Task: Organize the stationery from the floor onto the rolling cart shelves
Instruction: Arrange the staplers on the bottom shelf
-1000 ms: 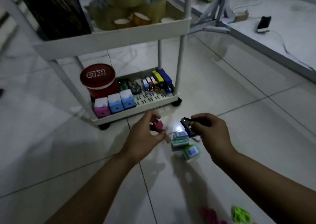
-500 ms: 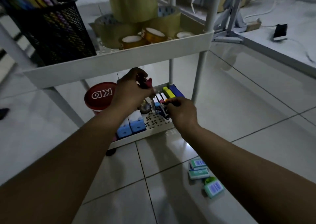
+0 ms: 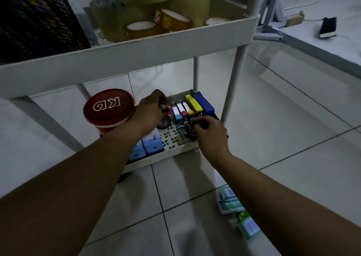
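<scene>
A: Where are the hands?

B: Both arms stretch forward and down under the upper tray, onto the bottom shelf (image 3: 176, 150) of the rolling cart. The left hand (image 3: 151, 111) is knuckles-up, wrist slightly bent, its fingers (image 3: 160, 102) curled and pinching a small pink stapler (image 3: 169, 110). The right hand (image 3: 210, 132) is also palm-down, fingers curled round a small dark stapler (image 3: 189, 133) that lies on the perforated shelf floor.

A: What sits around those fingers?

B: Just beyond the right fingers stands a row of small staplers (image 3: 181, 113), then a yellow stapler (image 3: 193, 103) and a blue stapler (image 3: 204, 103) against the back corner. Just left of the left hand is a red round tub (image 3: 108, 109); under its wrist, blue-and-white blocks (image 3: 150, 145) stand at the shelf's front edge.

A: Anything left on the floor?

B: Green staple boxes (image 3: 230, 203) lie on the tiles, well behind the right hand, partly hidden by the forearm. On the upper tray, above both hands, are tape rolls (image 3: 168, 19) and a black mesh holder (image 3: 37, 19).
</scene>
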